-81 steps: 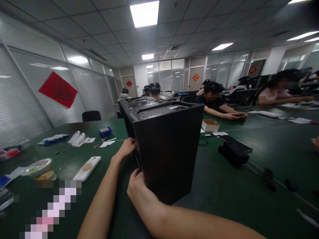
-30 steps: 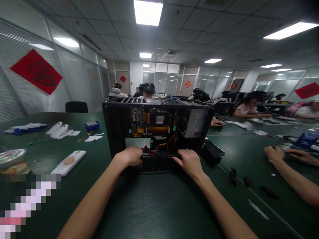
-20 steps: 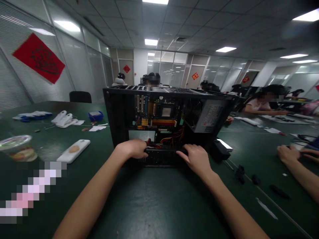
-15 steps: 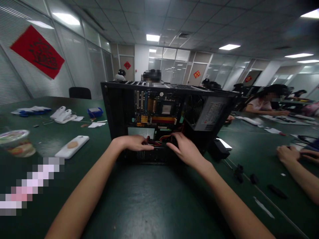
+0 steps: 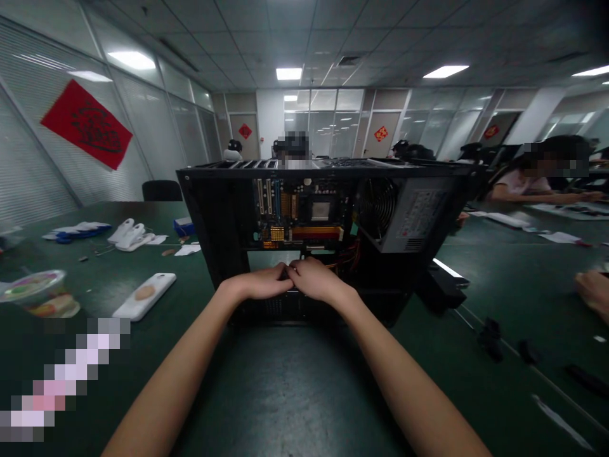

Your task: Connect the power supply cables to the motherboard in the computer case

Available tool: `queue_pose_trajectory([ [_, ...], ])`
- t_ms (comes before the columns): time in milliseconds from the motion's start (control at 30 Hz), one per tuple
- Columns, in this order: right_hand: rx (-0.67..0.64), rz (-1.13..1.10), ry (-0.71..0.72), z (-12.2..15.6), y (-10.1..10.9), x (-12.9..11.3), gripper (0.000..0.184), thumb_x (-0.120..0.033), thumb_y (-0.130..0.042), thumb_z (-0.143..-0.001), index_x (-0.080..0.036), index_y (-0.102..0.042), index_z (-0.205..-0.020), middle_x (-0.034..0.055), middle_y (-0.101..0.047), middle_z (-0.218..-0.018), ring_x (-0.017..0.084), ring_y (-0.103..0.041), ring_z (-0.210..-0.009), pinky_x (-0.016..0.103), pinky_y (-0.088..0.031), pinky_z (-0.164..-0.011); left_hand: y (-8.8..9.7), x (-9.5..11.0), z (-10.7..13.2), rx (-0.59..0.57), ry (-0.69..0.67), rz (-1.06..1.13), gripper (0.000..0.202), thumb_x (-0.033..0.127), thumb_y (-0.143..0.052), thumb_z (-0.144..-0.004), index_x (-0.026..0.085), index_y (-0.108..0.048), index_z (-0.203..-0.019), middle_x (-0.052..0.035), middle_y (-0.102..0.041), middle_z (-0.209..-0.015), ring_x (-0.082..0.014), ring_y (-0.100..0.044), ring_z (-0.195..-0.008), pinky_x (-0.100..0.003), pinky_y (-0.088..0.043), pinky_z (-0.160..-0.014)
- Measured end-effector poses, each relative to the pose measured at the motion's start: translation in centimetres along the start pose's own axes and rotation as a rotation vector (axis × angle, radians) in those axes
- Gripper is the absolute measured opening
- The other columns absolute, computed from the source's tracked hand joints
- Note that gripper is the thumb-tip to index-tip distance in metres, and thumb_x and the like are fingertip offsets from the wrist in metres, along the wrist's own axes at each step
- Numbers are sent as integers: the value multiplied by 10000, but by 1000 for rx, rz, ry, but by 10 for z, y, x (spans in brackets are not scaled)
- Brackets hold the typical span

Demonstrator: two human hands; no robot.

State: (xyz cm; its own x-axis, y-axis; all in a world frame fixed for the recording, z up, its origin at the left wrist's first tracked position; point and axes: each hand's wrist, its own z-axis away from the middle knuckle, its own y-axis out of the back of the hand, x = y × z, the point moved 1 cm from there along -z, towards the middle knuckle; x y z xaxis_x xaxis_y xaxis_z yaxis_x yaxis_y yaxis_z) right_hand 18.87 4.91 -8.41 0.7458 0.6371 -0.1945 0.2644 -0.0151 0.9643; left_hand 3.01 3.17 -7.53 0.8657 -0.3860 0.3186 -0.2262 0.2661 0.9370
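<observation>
An open black computer case [image 5: 216, 216] stands on the green table [image 5: 295, 387], its open side facing me. Inside show a motherboard [image 5: 304, 216], a power supply with fan [image 5: 409, 212] and red and orange cables [image 5: 343, 259]. My left hand [image 5: 261, 284] and my right hand [image 5: 314, 279] meet at the lower middle of the opening, fingertips touching, fingers curled inward just inside the case. What they hold, if anything, is hidden.
A white phone case [image 5: 145, 296] and a lidded food bowl [image 5: 35, 293] lie at left; white gloves [image 5: 130, 233] and a blue box [image 5: 183, 225] farther back. Black parts [image 5: 490, 333] lie at right. Another person's hand [image 5: 592, 289] rests at the right edge. People sit behind.
The case was turned so its open side faces me. My hands slid from the bottom edge, apart, inward until they met at the middle of the opening.
</observation>
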Motion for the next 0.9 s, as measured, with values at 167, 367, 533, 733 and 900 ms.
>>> queue_pose_trajectory([
  [167, 255, -408, 14, 0, 11, 9, 379, -420, -446, -973, -170, -729, -939, 79, -744, -915, 195, -667, -861, 265, -416, -732, -1, -1, 1, 58, -78, 162, 681, 566, -429, -903, 108, -428, -1407, -170, -528, -1419, -300, -531, -1273, -353, -409, -1045],
  [367, 350, -895, 77, 16, 54, 16, 357, -467, -552, -901, -144, -703, -907, 44, -708, -824, 151, -616, -736, 244, -438, -647, 1, 5, -3, 334, -219, 234, 622, 488, -592, -862, 180, -437, -1380, -121, -580, -1355, -281, -583, -1189, -360, -454, -988],
  [533, 221, -790, 67, 46, 85, 11, 375, -489, -572, -889, -147, -695, -983, 0, -621, -655, 99, -502, -522, 222, -347, -490, 5, 17, -5, 591, -294, 228, 336, 352, -618, -847, 171, -598, -1129, -72, -695, -1081, -232, -655, -955, -302, -496, -811],
  [733, 69, -597, 71, 42, 69, 14, 356, -462, -559, -896, -158, -643, -731, -3, -586, -610, 96, -501, -513, 223, -323, -475, 5, 17, -2, 583, -343, 230, 349, 241, -641, -778, 174, -623, -1120, -67, -699, -1082, -224, -657, -964, -292, -499, -819],
  [900, 74, -766, -77, 33, 63, 20, 300, -398, -514, -918, -181, -554, -714, -18, -573, -574, 110, -554, -420, 215, -344, -403, 6, 15, -4, 643, -291, 342, 607, 274, -644, -795, 165, -484, -1370, -25, -697, -896, -169, -648, -778, -265, -497, -720],
])
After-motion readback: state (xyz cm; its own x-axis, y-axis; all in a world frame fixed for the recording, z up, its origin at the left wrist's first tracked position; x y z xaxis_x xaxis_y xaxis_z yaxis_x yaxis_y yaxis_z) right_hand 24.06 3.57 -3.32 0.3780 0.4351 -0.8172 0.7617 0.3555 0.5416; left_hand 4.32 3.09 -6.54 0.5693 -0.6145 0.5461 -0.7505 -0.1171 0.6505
